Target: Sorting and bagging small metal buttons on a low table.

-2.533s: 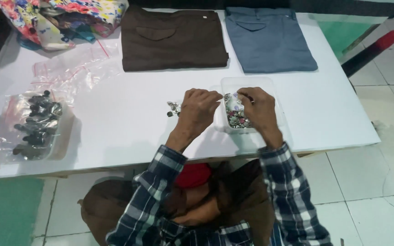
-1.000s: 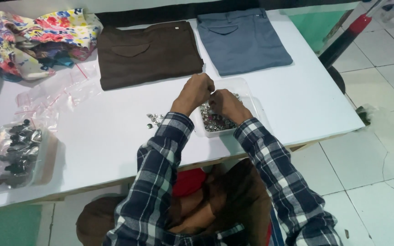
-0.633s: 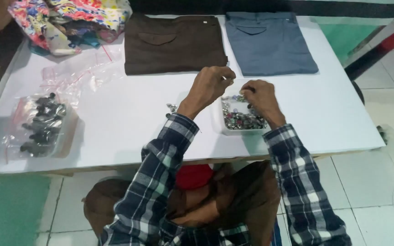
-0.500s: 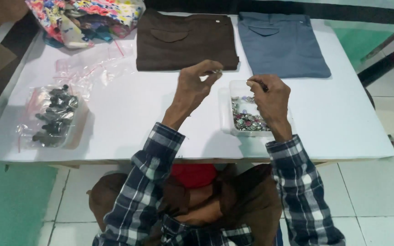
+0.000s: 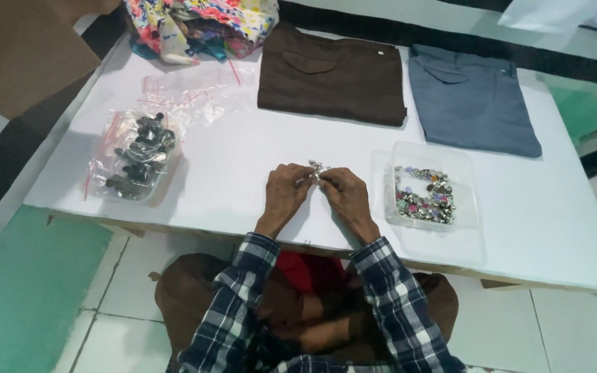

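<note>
Both hands meet over the middle of the white worktop (image 5: 229,173). The left hand (image 5: 286,193) and right hand (image 5: 343,195) each keep a narrow fingertip grip on a small cluster of shiny metal pieces (image 5: 316,170), held just above the surface between them. Just right of the right hand sits a clear plastic tray of mixed silver and coloured studs (image 5: 424,194). Well to the left lies a clear bag of dark metal buttons (image 5: 136,155). Farther back lie folded brown trousers (image 5: 332,76) and folded grey-blue trousers (image 5: 471,97), side by side.
</note>
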